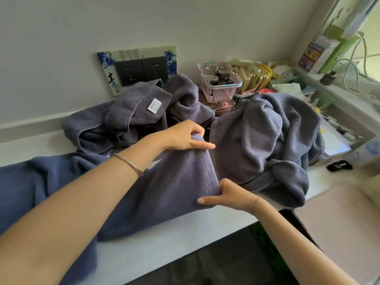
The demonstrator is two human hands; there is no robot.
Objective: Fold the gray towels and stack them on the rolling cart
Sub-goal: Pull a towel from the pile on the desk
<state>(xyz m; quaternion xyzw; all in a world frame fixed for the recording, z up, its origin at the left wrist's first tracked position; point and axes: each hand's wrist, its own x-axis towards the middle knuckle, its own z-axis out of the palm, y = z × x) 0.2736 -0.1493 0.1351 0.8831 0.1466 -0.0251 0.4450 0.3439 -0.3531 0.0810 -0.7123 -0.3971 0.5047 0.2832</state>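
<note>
Two pinches on one gray towel (174,182), left hand (185,138) and right hand (228,195); white tag (154,105) illegible

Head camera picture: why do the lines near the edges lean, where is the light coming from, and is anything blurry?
Head view: the wide-angle lens slants the window frame; daylight from that right side brightens the right towel, while the held towel looks darker; the lower right corner is soft, the middle crisp.

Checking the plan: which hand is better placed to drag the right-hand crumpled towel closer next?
Right, probably: the right hand pinches the flat towel beside the crumpled towel, arm on that side; the left hand grips the far corner, arm stretched across.
</note>
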